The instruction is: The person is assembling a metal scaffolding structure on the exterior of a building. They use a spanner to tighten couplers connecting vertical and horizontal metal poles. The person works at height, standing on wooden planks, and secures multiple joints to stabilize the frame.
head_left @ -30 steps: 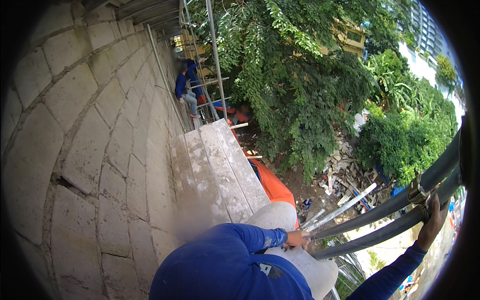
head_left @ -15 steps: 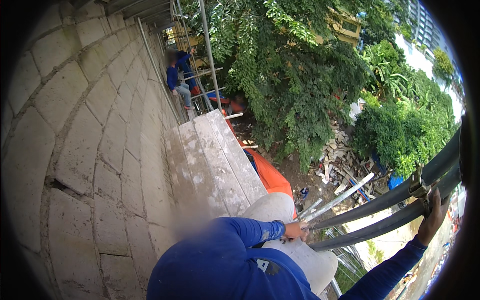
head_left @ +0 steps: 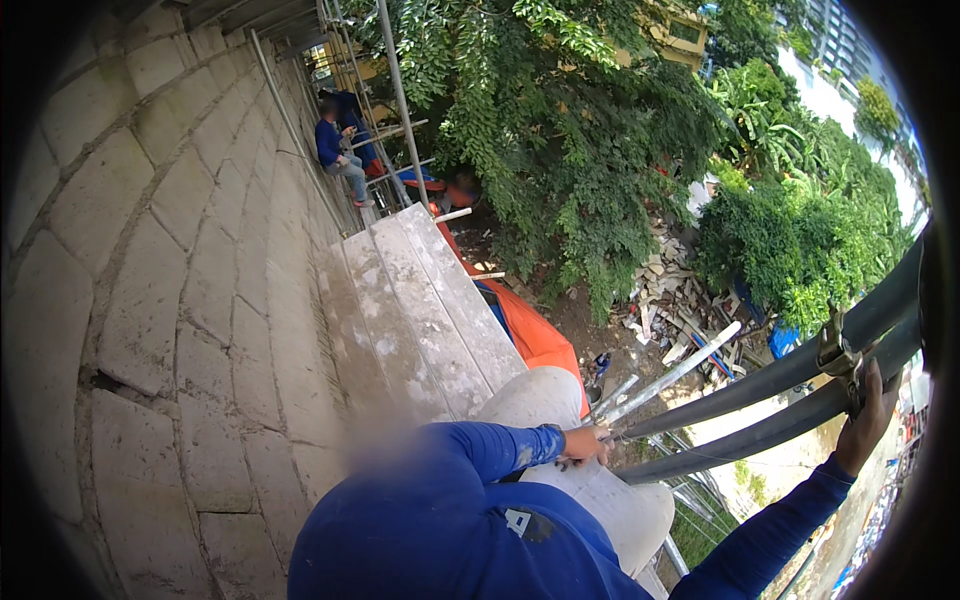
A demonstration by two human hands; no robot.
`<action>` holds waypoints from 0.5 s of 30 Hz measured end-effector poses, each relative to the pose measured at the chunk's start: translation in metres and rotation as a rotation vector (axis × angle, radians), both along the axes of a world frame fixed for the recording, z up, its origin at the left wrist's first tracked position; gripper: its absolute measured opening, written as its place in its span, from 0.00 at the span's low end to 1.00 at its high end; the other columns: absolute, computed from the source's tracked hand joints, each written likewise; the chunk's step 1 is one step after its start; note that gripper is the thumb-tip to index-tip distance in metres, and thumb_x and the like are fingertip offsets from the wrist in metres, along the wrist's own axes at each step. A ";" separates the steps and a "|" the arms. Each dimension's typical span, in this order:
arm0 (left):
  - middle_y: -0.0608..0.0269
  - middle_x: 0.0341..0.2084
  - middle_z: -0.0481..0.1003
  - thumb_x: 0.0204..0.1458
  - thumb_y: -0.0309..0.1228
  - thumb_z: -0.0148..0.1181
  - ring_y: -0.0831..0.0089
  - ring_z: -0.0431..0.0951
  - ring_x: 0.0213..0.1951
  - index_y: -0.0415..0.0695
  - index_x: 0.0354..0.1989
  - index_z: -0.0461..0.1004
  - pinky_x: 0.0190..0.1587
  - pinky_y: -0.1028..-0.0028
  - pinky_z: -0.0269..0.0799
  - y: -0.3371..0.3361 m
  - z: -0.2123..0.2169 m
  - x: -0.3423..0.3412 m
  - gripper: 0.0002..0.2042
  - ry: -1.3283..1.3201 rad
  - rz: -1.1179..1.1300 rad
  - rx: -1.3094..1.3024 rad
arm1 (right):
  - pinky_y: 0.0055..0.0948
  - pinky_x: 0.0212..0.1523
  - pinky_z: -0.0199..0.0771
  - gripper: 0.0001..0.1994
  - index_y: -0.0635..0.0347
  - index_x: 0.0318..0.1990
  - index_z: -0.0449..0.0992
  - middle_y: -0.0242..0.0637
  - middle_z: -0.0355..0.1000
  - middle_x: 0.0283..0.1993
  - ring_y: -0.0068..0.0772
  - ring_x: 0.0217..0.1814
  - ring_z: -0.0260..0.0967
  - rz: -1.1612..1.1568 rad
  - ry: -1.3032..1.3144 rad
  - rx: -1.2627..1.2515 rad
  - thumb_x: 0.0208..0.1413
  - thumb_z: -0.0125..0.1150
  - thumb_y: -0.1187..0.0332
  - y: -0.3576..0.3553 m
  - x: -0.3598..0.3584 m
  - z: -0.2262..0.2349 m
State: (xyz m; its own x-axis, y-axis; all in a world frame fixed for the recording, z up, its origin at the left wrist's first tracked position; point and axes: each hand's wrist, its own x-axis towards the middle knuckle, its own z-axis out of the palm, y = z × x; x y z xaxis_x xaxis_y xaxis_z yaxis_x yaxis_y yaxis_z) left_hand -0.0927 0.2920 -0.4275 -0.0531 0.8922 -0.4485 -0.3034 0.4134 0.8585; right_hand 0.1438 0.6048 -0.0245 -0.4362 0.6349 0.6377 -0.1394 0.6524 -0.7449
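Running by two hands (head_left: pixel 588 445) (head_left: pixel 868 418): two dark poles (head_left: pixel 740 393) (head_left: pixel 740 446); alongside, one metal clamp (head_left: pixel 834 352).

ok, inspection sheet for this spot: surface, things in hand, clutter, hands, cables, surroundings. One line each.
Surface: pale planks laid side by side along the wall, stained and blotched.
Things in hand: upper dark pole and lower dark pole, with a metal clamp toward the far right.
Clutter: heap of broken boards on the ground below; orange sheet beside the planks.
Hands: left hand by the poles' near ends, grip unclear; right hand against the lower dark pole beside the clamp, grip partly hidden.
Cables: no definite cable; a thin line near the poles may be wire.
Surroundings: block wall on the left, trees opposite, co-worker farther along.
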 end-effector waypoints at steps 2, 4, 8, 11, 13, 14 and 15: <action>0.58 0.31 0.81 0.57 0.29 0.60 0.76 0.67 0.12 0.39 0.54 0.69 0.13 0.72 0.60 0.001 -0.002 0.000 0.17 -0.010 0.000 -0.008 | 0.35 0.71 0.64 0.21 0.72 0.67 0.67 0.49 0.59 0.73 0.39 0.72 0.64 -0.003 0.000 0.000 0.74 0.49 0.67 -0.001 0.000 0.001; 0.58 0.31 0.80 0.56 0.28 0.61 0.76 0.66 0.12 0.40 0.54 0.69 0.13 0.72 0.59 0.003 -0.003 0.000 0.17 -0.011 -0.002 -0.010 | 0.35 0.71 0.64 0.21 0.73 0.67 0.67 0.49 0.60 0.73 0.39 0.72 0.65 -0.006 -0.001 -0.003 0.74 0.49 0.67 -0.001 0.001 0.001; 0.61 0.28 0.77 0.55 0.26 0.62 0.78 0.65 0.12 0.41 0.55 0.69 0.13 0.72 0.58 0.004 -0.004 0.000 0.18 -0.036 0.001 -0.002 | 0.35 0.71 0.64 0.21 0.73 0.66 0.68 0.49 0.60 0.73 0.38 0.71 0.65 -0.001 0.003 -0.005 0.74 0.50 0.67 -0.003 -0.002 0.002; 0.68 0.24 0.71 0.55 0.25 0.62 0.80 0.63 0.12 0.42 0.56 0.69 0.14 0.74 0.56 0.005 0.005 0.001 0.20 -0.040 -0.013 -0.030 | 0.35 0.71 0.64 0.21 0.74 0.66 0.68 0.49 0.61 0.73 0.38 0.71 0.65 -0.006 -0.001 -0.006 0.73 0.50 0.67 -0.003 0.001 0.002; 0.67 0.24 0.72 0.55 0.25 0.62 0.80 0.63 0.12 0.42 0.57 0.69 0.14 0.74 0.56 0.002 0.007 0.001 0.20 -0.036 -0.003 -0.040 | 0.35 0.71 0.64 0.21 0.74 0.66 0.68 0.49 0.61 0.72 0.38 0.71 0.65 -0.006 -0.002 -0.006 0.73 0.51 0.67 -0.005 -0.001 0.002; 0.66 0.25 0.73 0.56 0.25 0.61 0.80 0.63 0.12 0.42 0.57 0.68 0.14 0.74 0.56 0.000 0.007 0.001 0.20 -0.040 -0.002 -0.040 | 0.35 0.71 0.64 0.21 0.74 0.66 0.68 0.49 0.61 0.72 0.38 0.71 0.65 -0.004 0.000 -0.004 0.73 0.51 0.67 -0.006 -0.002 0.003; 0.65 0.26 0.74 0.56 0.26 0.61 0.80 0.63 0.12 0.42 0.57 0.68 0.14 0.74 0.56 -0.002 0.007 0.000 0.20 -0.043 -0.003 -0.039 | 0.35 0.70 0.64 0.21 0.74 0.66 0.68 0.49 0.61 0.72 0.38 0.71 0.65 -0.002 -0.003 -0.004 0.73 0.51 0.67 -0.008 -0.003 0.003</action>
